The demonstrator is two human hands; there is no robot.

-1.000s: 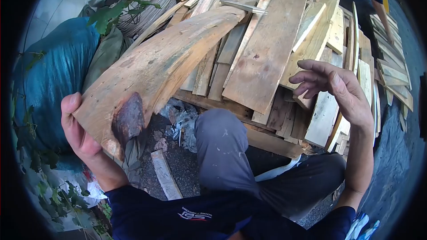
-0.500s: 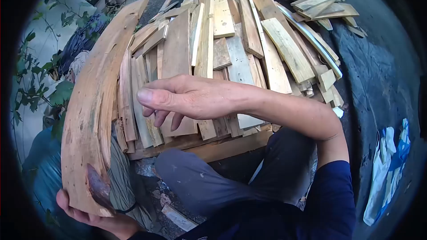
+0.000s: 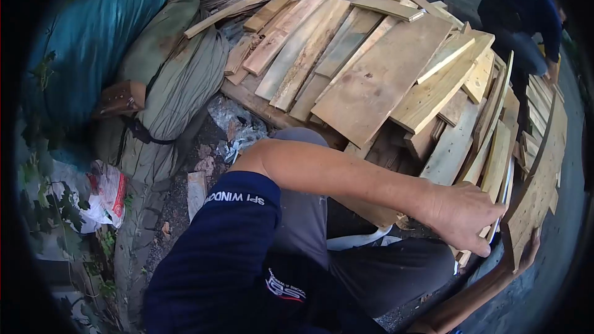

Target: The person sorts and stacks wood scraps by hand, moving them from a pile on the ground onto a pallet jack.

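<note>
One long curved brown wooden slab [image 3: 537, 182], rough-grained, stands on edge at the right of the heap of pale flat planks [image 3: 371, 74]. Right hand [image 3: 525, 253] cups its lower edge from beneath, fingers curled on it. Left hand [image 3: 461, 215], arm crossed over, lies knuckles-up on the plank ends just beside the slab; grasp cannot be told. Half a second ago the slab stood far left, in the left hand. One second person [image 3: 526, 18] bends beyond.
</note>
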